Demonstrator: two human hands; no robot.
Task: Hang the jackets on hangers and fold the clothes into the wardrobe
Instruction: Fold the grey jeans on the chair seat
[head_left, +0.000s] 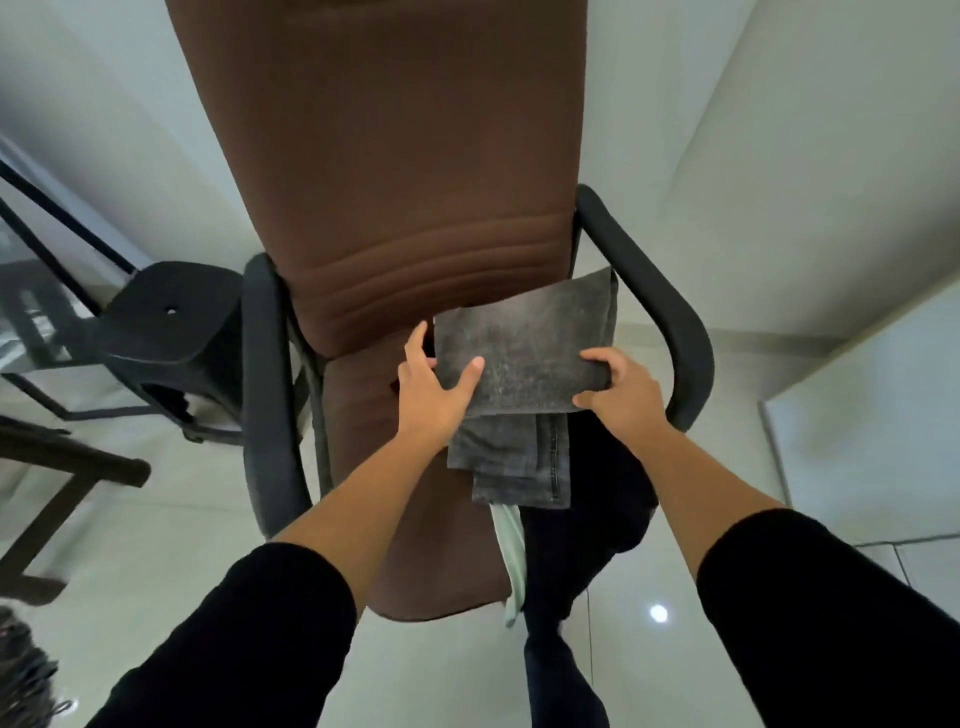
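A pair of folded grey jeans (524, 353) lies on the seat of a brown office chair (395, 171). My left hand (431, 387) grips the left edge of the folded jeans, thumb on top. My right hand (621, 392) pinches the right front corner of the same fold. Lower layers of the jeans (519, 462) stick out toward me under the top fold. A black garment (582, 530) and a pale green one (511, 551) hang off the seat's front right.
The chair has black armrests, one at left (270, 395) and one at right (660, 306). A black plastic stool (166, 338) stands to the left, beside a dark table frame (62, 467). White walls and a glossy tiled floor (675, 623) surround the chair.
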